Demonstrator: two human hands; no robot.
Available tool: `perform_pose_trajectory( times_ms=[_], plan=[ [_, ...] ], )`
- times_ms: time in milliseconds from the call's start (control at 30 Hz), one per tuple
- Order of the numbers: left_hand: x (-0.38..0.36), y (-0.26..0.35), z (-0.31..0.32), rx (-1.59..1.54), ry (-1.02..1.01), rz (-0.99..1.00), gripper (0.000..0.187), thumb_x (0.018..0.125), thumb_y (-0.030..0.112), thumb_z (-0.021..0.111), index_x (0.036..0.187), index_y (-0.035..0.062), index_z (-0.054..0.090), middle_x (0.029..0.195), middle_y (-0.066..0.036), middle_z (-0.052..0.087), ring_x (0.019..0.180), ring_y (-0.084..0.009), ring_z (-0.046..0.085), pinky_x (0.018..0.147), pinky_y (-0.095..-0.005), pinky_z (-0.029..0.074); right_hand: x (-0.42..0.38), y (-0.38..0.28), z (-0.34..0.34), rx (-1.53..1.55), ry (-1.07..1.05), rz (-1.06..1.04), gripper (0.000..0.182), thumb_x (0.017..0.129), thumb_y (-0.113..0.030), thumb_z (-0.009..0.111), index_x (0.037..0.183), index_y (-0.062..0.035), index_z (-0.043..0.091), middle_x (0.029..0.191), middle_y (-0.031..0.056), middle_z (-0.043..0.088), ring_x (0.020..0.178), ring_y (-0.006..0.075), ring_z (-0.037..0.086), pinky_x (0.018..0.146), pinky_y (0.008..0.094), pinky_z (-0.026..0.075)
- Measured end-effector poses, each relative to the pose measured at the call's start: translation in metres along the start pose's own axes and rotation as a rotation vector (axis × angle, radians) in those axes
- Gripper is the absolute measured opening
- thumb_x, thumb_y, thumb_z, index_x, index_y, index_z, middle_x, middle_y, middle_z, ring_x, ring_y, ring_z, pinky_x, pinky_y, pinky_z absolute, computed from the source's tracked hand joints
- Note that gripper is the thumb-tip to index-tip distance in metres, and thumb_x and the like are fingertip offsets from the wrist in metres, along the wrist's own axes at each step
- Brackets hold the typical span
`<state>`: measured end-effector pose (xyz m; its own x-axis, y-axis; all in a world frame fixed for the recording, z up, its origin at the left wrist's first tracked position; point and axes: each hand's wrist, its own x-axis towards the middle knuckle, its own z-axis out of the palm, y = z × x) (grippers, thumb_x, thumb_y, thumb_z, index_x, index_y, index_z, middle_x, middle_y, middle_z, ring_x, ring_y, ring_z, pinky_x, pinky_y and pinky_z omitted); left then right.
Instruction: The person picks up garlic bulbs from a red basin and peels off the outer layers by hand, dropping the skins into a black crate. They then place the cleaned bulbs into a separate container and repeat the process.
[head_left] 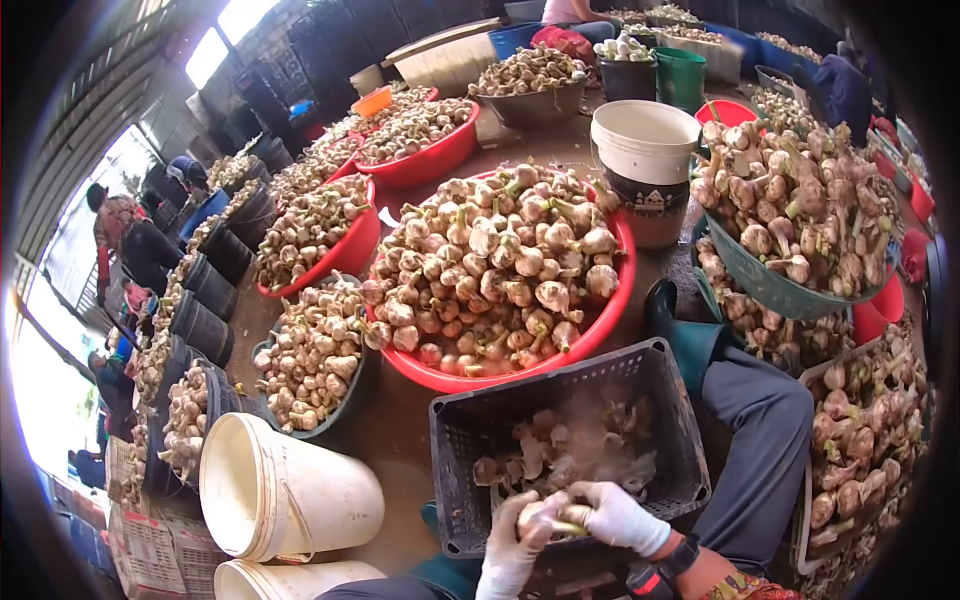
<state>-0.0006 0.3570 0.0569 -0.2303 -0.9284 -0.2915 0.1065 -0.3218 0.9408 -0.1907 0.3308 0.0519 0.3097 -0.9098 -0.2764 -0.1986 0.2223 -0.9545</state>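
Both my hands wear white gloves and meet at the bottom centre, over the near rim of a dark plastic crate [660, 385]. My left hand [512, 548] and my right hand [612, 515] are closed together on one garlic bulb [541, 516]. Several garlic bulbs [590, 445] lie blurred inside the crate, just beyond my fingers. Directly behind the crate stands a large red basin [618, 315] heaped with garlic.
More red and dark basins of garlic fill the floor at left and back. A green basin [760, 285] of garlic sits at right. White buckets stand at lower left [290, 490] and centre back [645, 160]. My grey trouser leg [765, 440] and green boot lie right. People work far left.
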Motion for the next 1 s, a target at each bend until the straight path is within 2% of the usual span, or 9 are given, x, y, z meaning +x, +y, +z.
perform_pose_trajectory(
  times_ms=[67, 167, 267, 467, 533, 600, 667, 767, 1000],
  plan=[
    [0.009, -0.005, 0.006, 0.071, 0.234, -0.127, 0.053, 0.086, 0.023, 0.076, 0.124, -0.0073, 0.056, 0.104, -0.009, 0.065, 0.086, -0.0135, 0.063, 0.074, -0.0249, 0.053, 0.002, -0.006, 0.005, 0.368, -0.089, 0.14, 0.027, 0.091, -0.021, 0.066, 0.104, 0.0023, 0.063, 0.095, 0.0056, 0.068, 0.083, 0.0129, 0.064, 0.073, 0.027, 0.051],
    [0.009, -0.006, 0.021, -0.264, 0.359, -0.113, 0.046, 0.084, 0.024, 0.078, 0.117, -0.0031, 0.061, 0.104, -0.009, 0.065, 0.082, -0.0111, 0.062, 0.067, -0.0219, 0.052, 0.009, 0.027, 0.013, 1.003, 0.001, 0.361, 0.027, 0.094, -0.015, 0.061, 0.113, 0.0037, 0.058, 0.1, 0.0074, 0.066, 0.087, 0.0147, 0.066, 0.077, 0.0277, 0.055],
    [0.017, -0.052, -0.005, 0.232, 0.242, -0.048, 0.05, 0.092, 0.041, 0.066, 0.117, -0.0015, 0.056, 0.108, -0.01, 0.063, 0.099, -0.0142, 0.059, 0.083, -0.027, 0.049, 0.012, 0.018, 0.016, 0.458, 0.08, 0.162, 0.023, 0.095, -0.012, 0.056, 0.111, 0.0031, 0.06, 0.098, 0.0059, 0.067, 0.093, 0.0151, 0.064, 0.086, 0.0282, 0.051],
    [0.014, -0.01, 0.011, -0.466, 0.14, -0.057, 0.052, 0.091, 0.048, 0.062, 0.105, -0.0023, 0.056, 0.09, -0.008, 0.061, 0.082, -0.014, 0.057, 0.077, -0.0303, 0.048, 0.05, 0.063, 0.009, 0.21, 0.399, 0.161, 0.029, 0.088, -0.017, 0.062, 0.112, -0.0005, 0.061, 0.09, 0.0175, 0.068, 0.081, 0.0237, 0.066, 0.079, 0.0362, 0.051],
    [0.017, -0.014, 0.005, -0.492, 0.136, 0.063, 0.043, 0.093, 0.043, 0.062, 0.097, 0.001, 0.058, 0.09, -0.007, 0.062, 0.08, -0.019, 0.059, 0.072, -0.0334, 0.05, 0.046, 0.05, -0.008, -0.593, 0.493, -0.053, 0.036, 0.087, -0.022, 0.066, 0.118, -0.005, 0.06, 0.087, 0.0152, 0.068, 0.077, 0.0252, 0.066, 0.075, 0.0385, 0.052],
    [0.011, -0.006, 0.009, -0.503, 0.304, 0.09, 0.034, 0.091, 0.032, 0.068, 0.103, 0.0013, 0.058, 0.097, -0.009, 0.064, 0.089, -0.0204, 0.062, 0.081, -0.0333, 0.051, 0.033, 0.017, -0.016, -0.495, 0.479, 0.006, 0.045, 0.085, -0.027, 0.071, 0.124, -0.0079, 0.058, 0.086, 0.0129, 0.069, 0.077, 0.0218, 0.065, 0.073, 0.0366, 0.052],
    [0.011, -0.014, 0.006, -0.546, 0.304, 0.111, 0.033, 0.088, 0.022, 0.072, 0.109, 0.002, 0.058, 0.104, -0.01, 0.065, 0.097, -0.0203, 0.063, 0.089, -0.0322, 0.051, 0.022, 0.004, -0.007, 0.224, 0.179, 0.138, 0.046, 0.084, -0.033, 0.071, 0.114, -0.0001, 0.064, 0.085, 0.0134, 0.069, 0.08, 0.0186, 0.066, 0.073, 0.0331, 0.051],
    [0.007, -0.015, 0.013, -0.241, 0.468, 0.247, 0.034, 0.087, 0.019, 0.073, 0.111, 0.0007, 0.057, 0.106, -0.012, 0.065, 0.097, -0.0198, 0.062, 0.093, -0.0334, 0.049, 0.01, -0.013, 0.012, 0.095, -0.09, 0.089, 0.042, 0.084, -0.032, 0.07, 0.105, 0.0038, 0.066, 0.079, 0.0108, 0.068, 0.07, 0.0125, 0.062, 0.066, 0.0291, 0.05],
    [0.021, -0.02, 0.001, -0.382, 0.084, 0.244, 0.043, 0.091, 0.038, 0.064, 0.103, -0.0028, 0.06, 0.102, -0.014, 0.063, 0.096, -0.0226, 0.059, 0.093, -0.0354, 0.044, 0.014, 0.011, 0.006, 0.697, -0.127, 0.283, 0.028, 0.09, -0.026, 0.068, 0.098, 0.0004, 0.065, 0.072, 0.0014, 0.062, 0.057, 0.0064, 0.055, 0.049, 0.0199, 0.044]
  ],
)
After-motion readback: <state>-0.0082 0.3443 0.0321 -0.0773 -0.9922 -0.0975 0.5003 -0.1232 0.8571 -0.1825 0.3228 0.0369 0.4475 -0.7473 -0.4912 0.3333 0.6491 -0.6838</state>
